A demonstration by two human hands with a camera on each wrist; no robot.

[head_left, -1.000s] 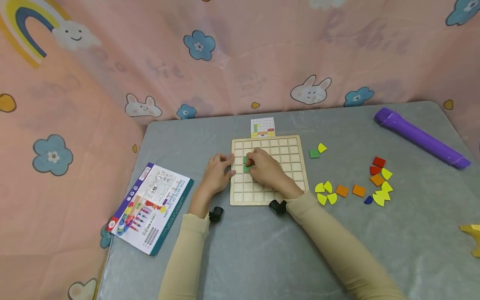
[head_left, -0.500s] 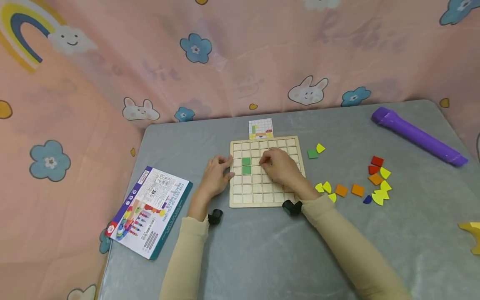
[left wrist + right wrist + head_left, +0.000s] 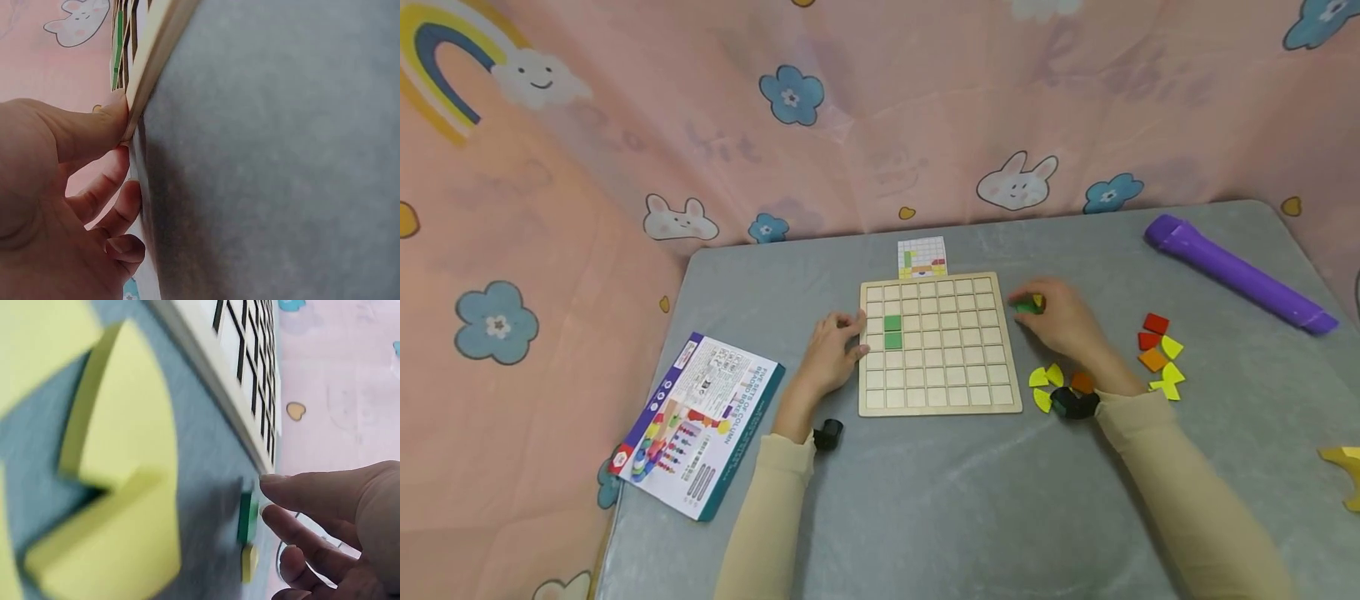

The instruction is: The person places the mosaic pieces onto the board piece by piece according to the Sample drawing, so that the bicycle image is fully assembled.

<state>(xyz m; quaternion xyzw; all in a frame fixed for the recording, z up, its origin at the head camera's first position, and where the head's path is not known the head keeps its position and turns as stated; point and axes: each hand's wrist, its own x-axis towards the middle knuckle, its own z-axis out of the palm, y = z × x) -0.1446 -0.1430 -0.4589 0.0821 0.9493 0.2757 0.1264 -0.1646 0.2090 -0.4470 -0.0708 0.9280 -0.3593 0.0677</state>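
Observation:
In the head view, the left hand [image 3: 831, 354] rests at the left edge of a wooden grid board [image 3: 940, 400]. The left wrist view shows its thumb [image 3: 106, 125] touching the board's edge, with the other fingers loosely bent beside it. Two green square tiles [image 3: 892, 332] lie on the board, one above the other. The right hand [image 3: 1063, 321] is over the table just right of the board. Its thumb and index finger are close to a loose green square tile [image 3: 247, 517], apart from each other. A yellow piece [image 3: 250, 562] lies beside that tile.
A pattern card [image 3: 922, 257] lies behind the board. Yellow pieces [image 3: 1042, 400], orange tiles [image 3: 1152, 359] and red tiles [image 3: 1156, 323] are scattered at right. A purple tube [image 3: 1240, 275] lies at back right, a printed box [image 3: 700, 425] at left.
The right hand has left the board and moved right to the loose green tile, uncovering the two green tiles on the board. The left hand has stayed at the board's edge.

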